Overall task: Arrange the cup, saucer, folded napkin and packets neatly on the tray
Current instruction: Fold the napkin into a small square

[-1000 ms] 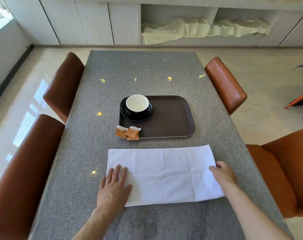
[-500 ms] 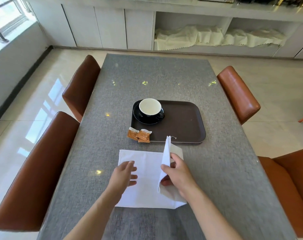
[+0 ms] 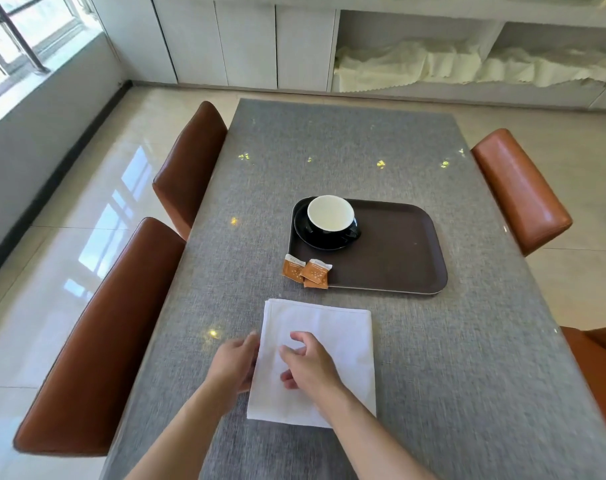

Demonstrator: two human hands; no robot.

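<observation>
Found cup (image 3: 330, 212) on saucer (image 3: 324, 241), upper left of tray (image 3: 398, 258). Noted packets (image 3: 308, 271) straddling lower-left rim; folded napkin (image 3: 336, 327) on bench (image 3: 329, 150), lower centre, unplaced. Saw right hand (image 3: 312, 363) loose, empty, over it; left hand (image 3: 234, 362) at its edge, grip unclear.

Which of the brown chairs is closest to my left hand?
The near left chair, beside the left hand. The far left chair stands farther up the table; the far right chair and near right chair sit across it.
</observation>
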